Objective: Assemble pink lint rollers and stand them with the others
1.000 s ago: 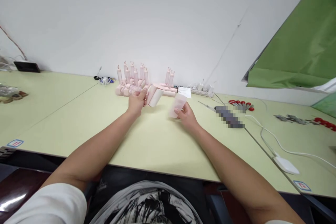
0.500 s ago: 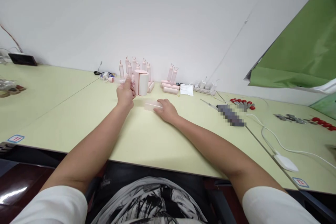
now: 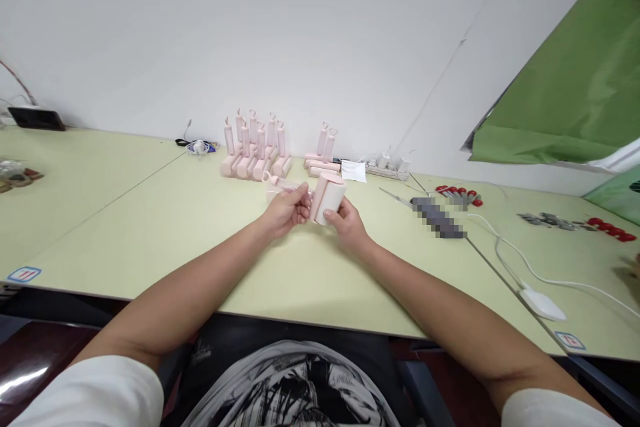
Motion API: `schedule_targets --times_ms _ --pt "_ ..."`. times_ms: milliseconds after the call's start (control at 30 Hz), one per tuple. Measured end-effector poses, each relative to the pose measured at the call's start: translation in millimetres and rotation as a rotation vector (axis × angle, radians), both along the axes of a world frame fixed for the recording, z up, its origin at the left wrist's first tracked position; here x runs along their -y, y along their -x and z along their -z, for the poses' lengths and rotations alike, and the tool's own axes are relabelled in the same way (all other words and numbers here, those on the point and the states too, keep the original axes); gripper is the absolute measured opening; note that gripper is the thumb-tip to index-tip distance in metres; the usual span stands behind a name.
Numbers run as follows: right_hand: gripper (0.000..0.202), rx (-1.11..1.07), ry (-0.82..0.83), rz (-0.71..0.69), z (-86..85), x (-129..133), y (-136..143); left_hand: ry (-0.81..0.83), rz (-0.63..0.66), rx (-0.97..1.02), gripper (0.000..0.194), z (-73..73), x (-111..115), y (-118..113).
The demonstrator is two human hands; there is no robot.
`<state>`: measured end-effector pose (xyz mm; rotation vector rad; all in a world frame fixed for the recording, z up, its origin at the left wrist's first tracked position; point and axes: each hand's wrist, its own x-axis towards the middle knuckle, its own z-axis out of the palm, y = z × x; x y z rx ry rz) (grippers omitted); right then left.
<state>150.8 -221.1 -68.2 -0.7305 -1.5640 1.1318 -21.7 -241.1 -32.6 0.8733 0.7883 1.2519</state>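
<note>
A pink lint roller [image 3: 331, 199] with a white sticky roll is held tilted above the table in front of me. My left hand [image 3: 287, 211] is closed around its clear pink handle, and the handle's looped end [image 3: 271, 177] sticks out to the left. The white roll sits in my right hand [image 3: 350, 227], the thumb pressed against its lower side. Behind my left hand a clear plastic cover [image 3: 271, 195] shows in part; most of it is hidden.
Several pink lint rollers [image 3: 245, 165] stand by the wall with their handles up, with others [image 3: 323, 163] to the right. A white paper [image 3: 353, 171], a power strip [image 3: 389, 170], a blurred-out dark object [image 3: 437, 217] and red-ended tools [image 3: 457, 193] lie further right.
My left hand has brought the lint roller right and nearer. My right hand has let go of the clear cover and now grips the roll.
</note>
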Motion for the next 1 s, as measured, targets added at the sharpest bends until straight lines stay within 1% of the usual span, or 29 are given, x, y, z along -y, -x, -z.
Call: schedule_targets --times_ms 33,67,100,133,200,233,267,300,367,400,467,500,567,600,667,700,733,800,867,933,967,1000 --pt "0.048 -0.018 0.072 0.033 -2.2 2.8 -5.9 0.026 0.057 -0.017 0.044 2.6 2.5 -5.5" --pt "0.047 -0.033 0.148 0.068 -4.8 4.0 -11.1 0.041 0.075 -0.028 0.043 4.3 3.9 -8.4" --pt "0.045 -0.045 0.22 0.092 -7.8 3.8 -15.7 0.045 0.056 -0.031 0.042 5.0 4.0 -8.4" --pt "0.043 -0.058 0.282 0.106 -11.2 2.3 -19.7 0.036 0.008 -0.028 0.043 4.7 2.8 -5.2" --pt "0.039 -0.053 0.363 0.101 -18.1 -2.7 -26.0 -0.001 -0.127 -0.038 0.045 1.4 -2.6 9.2" --pt "0.037 -0.038 0.381 0.105 -21.0 -5.4 -28.3 -0.034 -0.179 -0.082 0.045 -1.1 -6.1 18.7" --pt "0.035 -0.016 0.395 0.107 -23.2 -7.7 -30.0 -0.071 -0.219 -0.171 0.044 -3.7 -9.5 28.3" --pt "0.032 0.005 0.406 0.113 -24.7 -9.3 -31.1 -0.102 -0.228 -0.294 0.042 -6.1 -12.5 37.0" --pt "0.028 0.047 0.43 0.114 -25.2 -10.2 -31.4 -0.102 -0.216 -0.399 0.036 -9.6 -15.7 48.2" --pt "0.026 0.067 0.442 0.106 -24.6 -9.5 -30.8 -0.103 -0.199 -0.442 0.034 -10.4 -15.5 50.0" --pt "0.024 0.115 0.468 0.067 -22.7 -6.4 -28.4 -0.103 -0.151 -0.491 0.032 -10.2 -11.3 46.4" --pt "0.025 0.14 0.48 0.034 -21.8 -4.5 -26.9 -0.099 -0.106 -0.512 0.033 -9.4 -7.5 42.1" --pt "0.026 0.181 0.495 -0.03 -20.6 -0.9 -24.2 -0.062 0.047 -0.563 0.039 -6.9 1.6 31.5" --pt "0.027 0.194 0.494 -0.046 -20.4 0.5 -23.1 -0.025 0.161 -0.611 0.042 -5.2 6.3 26.4" --pt "0.028 0.212 0.48 -0.037 -20.5 2.5 -21.3 0.028 0.345 -0.732 0.043 -1.4 14.3 17.9" --pt "0.028 0.216 0.474 -0.015 -20.7 3.1 -20.6 0.028 0.39 -0.785 0.043 0.5 17.0 14.8" --pt "0.028 0.219 0.472 0.006 -20.8 3.5 -20.1 0.002 0.396 -0.826 0.043 2.3 18.6 12.4" --pt "0.027 0.229 0.475 0.032 -20.8 4.4 -19.0 -0.096 0.337 -0.869 0.041 4.6 18.9 9.3" --pt "0.027 0.239 0.476 0.028 -20.4 5.9 -17.6 -0.16 0.223 -0.88 0.038 4.6 16.6 8.2" --pt "0.027 0.25 0.474 0.003 -20.0 8.0 -15.7 -0.141 0.094 -0.855 0.035 2.3 14.0 8.3" --pt "0.027 0.251 0.475 -0.004 -19.9 9.2 -14.5 -0.102 0.059 -0.83 0.035 0.8 13.2 8.6" --pt "0.026 0.248 0.475 -0.004 -19.8 10.4 -13.3 -0.056 0.058 -0.801 0.036 -0.5 12.8 8.7"
